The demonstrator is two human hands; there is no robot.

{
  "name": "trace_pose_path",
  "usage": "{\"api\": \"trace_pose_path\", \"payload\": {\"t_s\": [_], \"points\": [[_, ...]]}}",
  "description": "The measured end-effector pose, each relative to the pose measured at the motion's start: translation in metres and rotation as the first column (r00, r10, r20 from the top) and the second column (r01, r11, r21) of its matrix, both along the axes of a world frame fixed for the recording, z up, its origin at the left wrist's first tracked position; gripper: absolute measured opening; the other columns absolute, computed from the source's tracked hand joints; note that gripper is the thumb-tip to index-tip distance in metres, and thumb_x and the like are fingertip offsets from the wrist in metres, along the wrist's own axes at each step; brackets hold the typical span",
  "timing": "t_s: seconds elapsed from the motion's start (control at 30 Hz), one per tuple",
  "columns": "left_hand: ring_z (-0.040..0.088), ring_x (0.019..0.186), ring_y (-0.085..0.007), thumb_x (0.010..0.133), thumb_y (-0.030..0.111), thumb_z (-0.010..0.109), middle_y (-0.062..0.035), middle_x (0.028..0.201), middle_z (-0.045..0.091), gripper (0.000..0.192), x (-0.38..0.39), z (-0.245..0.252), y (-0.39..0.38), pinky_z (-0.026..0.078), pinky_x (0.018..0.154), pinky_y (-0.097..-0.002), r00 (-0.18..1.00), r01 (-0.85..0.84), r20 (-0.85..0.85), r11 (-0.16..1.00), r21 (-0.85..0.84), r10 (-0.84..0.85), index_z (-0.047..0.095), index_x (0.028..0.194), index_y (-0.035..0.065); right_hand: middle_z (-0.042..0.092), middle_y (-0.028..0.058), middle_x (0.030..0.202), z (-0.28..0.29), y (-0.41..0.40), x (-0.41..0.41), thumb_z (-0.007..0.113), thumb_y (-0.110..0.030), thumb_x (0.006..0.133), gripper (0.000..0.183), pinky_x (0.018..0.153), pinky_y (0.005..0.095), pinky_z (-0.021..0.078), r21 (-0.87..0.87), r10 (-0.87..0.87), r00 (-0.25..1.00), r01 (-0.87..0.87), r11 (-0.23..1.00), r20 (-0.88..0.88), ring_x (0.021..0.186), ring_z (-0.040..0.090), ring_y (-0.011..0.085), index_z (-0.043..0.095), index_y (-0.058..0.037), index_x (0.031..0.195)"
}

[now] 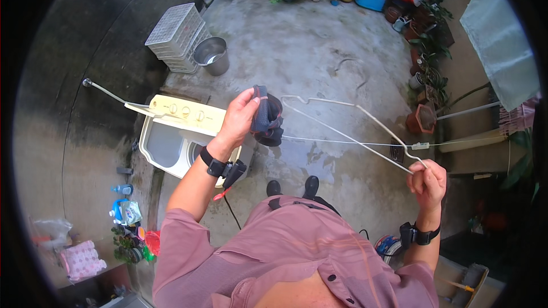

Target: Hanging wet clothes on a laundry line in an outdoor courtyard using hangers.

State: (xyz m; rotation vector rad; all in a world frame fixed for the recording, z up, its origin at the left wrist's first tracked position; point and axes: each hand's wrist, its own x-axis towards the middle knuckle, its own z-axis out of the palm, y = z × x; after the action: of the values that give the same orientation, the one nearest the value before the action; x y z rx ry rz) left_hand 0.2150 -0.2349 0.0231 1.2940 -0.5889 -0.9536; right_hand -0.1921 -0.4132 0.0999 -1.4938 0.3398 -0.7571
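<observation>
My left hand (239,117) pinches the top edge of a dark garment (267,117) with thin red lines, which hangs bunched beside the fingers. At the right, my right hand (428,182) grips one end of a pale clothes hanger (357,105). The hanger stretches leftward, and its hook end lies close to the garment; whether they touch I cannot tell. Below and left of the garment is an open-lidded twin-tub washing machine (184,137), partly hidden by my left forearm.
A grey bucket (211,56) stands beside stacked white plastic crates (175,34). A thin white cord (334,139) runs across to the right behind the hanger. Potted plants (421,118) line the right wall, where a light cloth (501,42) hangs. Bottles (124,189) stand at the left.
</observation>
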Motion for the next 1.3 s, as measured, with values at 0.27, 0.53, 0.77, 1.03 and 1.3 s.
{"api": "trace_pose_path", "payload": {"t_s": [0.27, 0.53, 0.77, 1.03, 1.3], "points": [[0.062, 0.090, -0.0084, 0.098, 0.009, 0.047, -0.0016, 0.103, 0.064, 0.022, -0.007, 0.022, -0.002, 0.051, 0.079, -0.0238, 0.977, 0.215, 0.014, 0.971, -0.105, -0.215, 0.057, 0.116, 0.0022, 0.044, -0.0027, 0.053, -0.008, -0.008, 0.062, 0.051, -0.016, 0.091, 0.026, 0.045, 0.0242, 0.0292, -0.144, 0.190, 0.938, -0.239, 0.960, -0.290, 0.047, 0.039, 0.0064, 0.067, 0.0046, 0.095], [0.062, 0.089, -0.0090, 0.095, 0.007, 0.049, -0.0018, 0.103, 0.064, 0.027, -0.016, 0.042, 0.015, 0.054, 0.072, -0.0237, 0.957, 0.214, -0.176, 0.970, -0.117, -0.232, 0.055, 0.121, 0.0026, 0.051, 0.0029, 0.061, -0.061, 0.010, 0.109, 0.050, -0.014, 0.094, 0.028, 0.053, 0.0254, 0.0393, 0.049, 0.296, 0.955, -0.295, 0.954, -0.006, 0.055, 0.046, 0.0107, 0.063, 0.0089, 0.104], [0.056, 0.085, -0.0044, 0.089, 0.005, 0.063, 0.0021, 0.092, 0.062, 0.014, -0.024, 0.039, 0.023, 0.049, 0.073, -0.0223, 0.983, 0.181, 0.007, 0.983, -0.014, -0.181, 0.062, 0.103, 0.0019, 0.057, 0.0066, 0.071, -0.083, 0.020, 0.113, 0.051, -0.017, 0.093, 0.029, 0.066, 0.0284, 0.0443, 0.015, 0.328, 0.939, -0.328, 0.945, -0.107, 0.065, 0.054, 0.0148, 0.066, 0.0060, 0.103], [0.054, 0.080, -0.0042, 0.089, 0.002, 0.062, 0.0022, 0.087, 0.060, 0.014, -0.030, 0.042, 0.028, 0.046, 0.071, -0.0221, 0.969, 0.139, 0.225, 0.981, -0.133, -0.107, 0.063, 0.102, -0.0002, 0.056, 0.0100, 0.104, -0.105, 0.021, 0.126, 0.043, -0.035, 0.099, 0.042, 0.063, 0.0289, 0.0460, 0.362, 0.167, 0.971, -0.219, 0.906, 0.169, 0.066, 0.058, 0.0185, 0.058, 0.0007, 0.115], [0.058, 0.083, -0.0055, 0.089, 0.002, 0.062, 0.0003, 0.091, 0.064, 0.018, -0.040, 0.057, 0.032, 0.047, 0.074, -0.0213, 0.989, 0.088, 0.129, 0.982, -0.169, -0.067, 0.062, 0.107, -0.0019, 0.065, 0.0028, 0.094, -0.167, 0.071, 0.193, 0.063, -0.026, 0.089, 0.025, 0.058, 0.0239, 0.0457, 0.174, 0.135, 0.737, -0.024, 0.984, -0.662, 0.071, 0.061, 0.0106, 0.060, -0.0076, 0.105]]}}
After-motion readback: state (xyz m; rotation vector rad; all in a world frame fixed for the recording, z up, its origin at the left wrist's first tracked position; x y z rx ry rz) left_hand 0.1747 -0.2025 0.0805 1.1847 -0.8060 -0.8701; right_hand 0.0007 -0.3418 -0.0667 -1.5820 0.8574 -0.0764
